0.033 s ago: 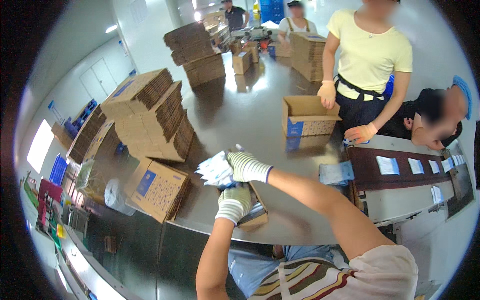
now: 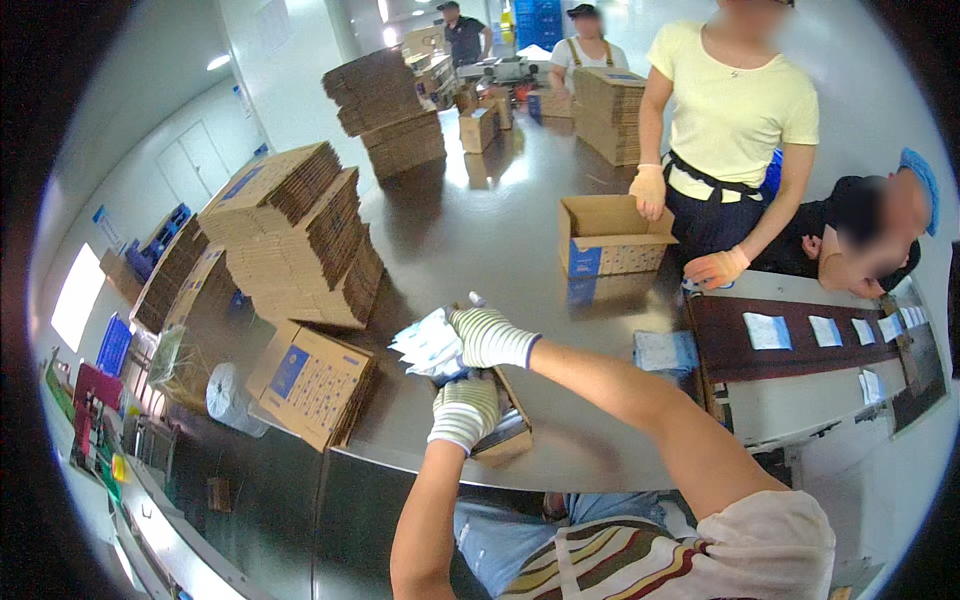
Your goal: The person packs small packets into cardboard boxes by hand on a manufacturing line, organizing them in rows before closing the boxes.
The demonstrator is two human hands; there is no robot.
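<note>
Both my hands wear white knit gloves with thin stripes. My right hand [image 2: 490, 338] grips a stack of white and blue flat packets [image 2: 425, 345] from the right side. Just below it, my left hand [image 2: 465, 408] supports the same stack from underneath. The stack hangs over a small open cardboard box [image 2: 512, 428] at the near edge of the shiny steel table [image 2: 480, 230]. My hands hide most of the box's inside.
A closed printed carton [image 2: 310, 385] lies left of my hands, behind it tall stacks of flattened cardboard [image 2: 300, 230]. A person in a yellow shirt stands at an open carton [image 2: 610, 235]. More packets [image 2: 665, 350] lie by a dark conveyor belt [image 2: 810, 335] on the right.
</note>
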